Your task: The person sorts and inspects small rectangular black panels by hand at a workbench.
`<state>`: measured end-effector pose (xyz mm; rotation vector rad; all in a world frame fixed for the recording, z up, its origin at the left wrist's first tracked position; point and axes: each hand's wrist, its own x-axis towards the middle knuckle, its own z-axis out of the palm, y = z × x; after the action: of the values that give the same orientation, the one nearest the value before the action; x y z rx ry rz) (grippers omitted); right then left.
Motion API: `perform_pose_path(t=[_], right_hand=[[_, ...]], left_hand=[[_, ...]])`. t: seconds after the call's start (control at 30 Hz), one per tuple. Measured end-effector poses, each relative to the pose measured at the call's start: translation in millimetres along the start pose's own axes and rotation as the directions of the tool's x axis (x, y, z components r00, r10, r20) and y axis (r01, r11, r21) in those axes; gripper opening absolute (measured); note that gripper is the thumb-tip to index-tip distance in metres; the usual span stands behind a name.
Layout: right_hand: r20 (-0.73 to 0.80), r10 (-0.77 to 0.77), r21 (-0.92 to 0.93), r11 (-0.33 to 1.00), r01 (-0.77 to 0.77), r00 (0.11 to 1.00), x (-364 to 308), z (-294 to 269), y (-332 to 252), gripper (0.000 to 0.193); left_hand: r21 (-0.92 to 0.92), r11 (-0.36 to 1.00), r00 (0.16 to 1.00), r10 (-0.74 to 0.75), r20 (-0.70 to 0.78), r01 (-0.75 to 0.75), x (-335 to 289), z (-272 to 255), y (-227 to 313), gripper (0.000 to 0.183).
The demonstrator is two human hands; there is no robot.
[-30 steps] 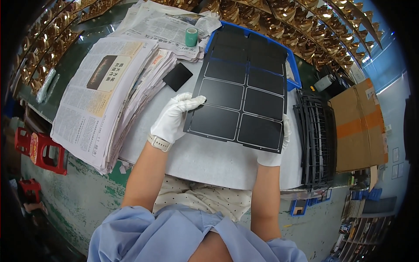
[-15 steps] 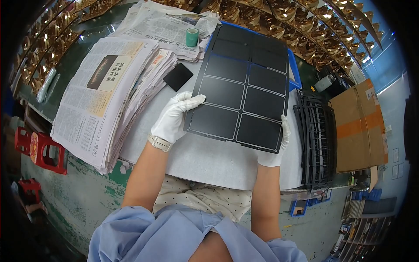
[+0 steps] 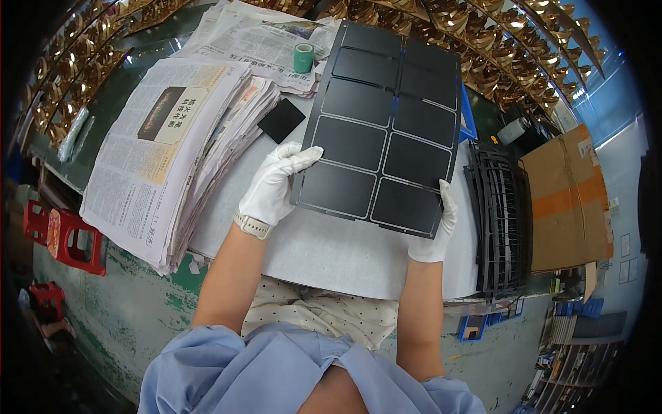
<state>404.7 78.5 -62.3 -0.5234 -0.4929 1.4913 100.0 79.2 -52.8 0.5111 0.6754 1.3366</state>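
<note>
A large black sheet, cut into several rounded rectangular panels by thin slots, is held up above the white table covering. White-gloved, my left hand grips its left edge, thumb on the upper face and fingers hidden below. At the lower right corner my right hand, gloved too, pinches the edge. The sheet leans away from me, and its far end covers most of a blue tray. A small black rectangular piece lies on the table, left of the sheet.
Left of the sheet stands a thick stack of newspapers. A green tape roll rests on more newspaper behind. Black slotted frames are piled at the right, beside a cardboard box. Golden curled metal parts line the back.
The black sheet's far end has risen and tilted, hiding more of the blue tray. Its near edge has shifted slightly up and left. Both hands keep their hold.
</note>
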Motion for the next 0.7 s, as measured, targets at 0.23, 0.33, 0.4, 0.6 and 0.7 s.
perform_pose_path(t=[0.23, 0.33, 0.4, 0.6, 0.7], right_hand=[[0.041, 0.026, 0.051, 0.998, -0.028, 0.999, 1.8, 0.9, 0.4, 0.017], [0.02, 0.03, 0.074, 0.997, -0.032, 0.999, 2.0, 3.1, 1.1, 0.019], [0.05, 0.025, 0.078, 0.997, -0.029, 0.998, 2.9, 2.2, 1.1, 0.02], [-0.027, 0.041, 0.051, 0.998, -0.04, 0.999, 4.2, 5.9, 2.0, 0.02], [-0.039, 0.029, 0.057, 0.998, -0.027, 0.999, 4.2, 4.3, 1.1, 0.018]], left_hand=[[0.035, 0.999, 0.999, 0.021, -0.025, -0.02, 0.3, -1.6, -2.4, 0.01], [0.039, 0.999, 1.0, 0.022, -0.012, -0.022, 0.3, -1.0, -1.9, 0.017], [0.013, 1.0, 1.0, 0.027, 0.002, -0.027, -1.9, 3.4, 0.1, 0.02], [-0.004, 0.998, 0.998, 0.057, 0.022, -0.057, -1.5, -0.7, -4.1, 0.036], [0.0, 0.999, 0.998, 0.053, 0.037, -0.053, -4.3, 5.2, -4.0, 0.04]])
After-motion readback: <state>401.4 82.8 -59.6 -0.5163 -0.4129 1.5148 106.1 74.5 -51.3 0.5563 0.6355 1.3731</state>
